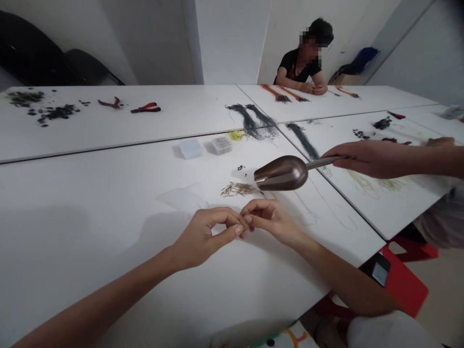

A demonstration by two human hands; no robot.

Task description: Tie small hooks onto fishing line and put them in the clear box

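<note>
Bare hands (pixel 200 237) near thin pins (pixel 237 189), metal scoop (pixel 284 173) at their right end.

White table (pixel 90 203) | gold pins (pixel 237 189), apparently | red-handled pliers (pixel 146 107) | thread bundles (pixel 247 117)

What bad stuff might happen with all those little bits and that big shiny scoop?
The metal scoop, held by another person's hand, looks close to the thin brass-coloured pieces, so it might knock some about.
The small black bits lie loose nearby and could get mixed in.
The left hand and right hand meet in a pinch; anything tiny there might slip onto the table.
</note>
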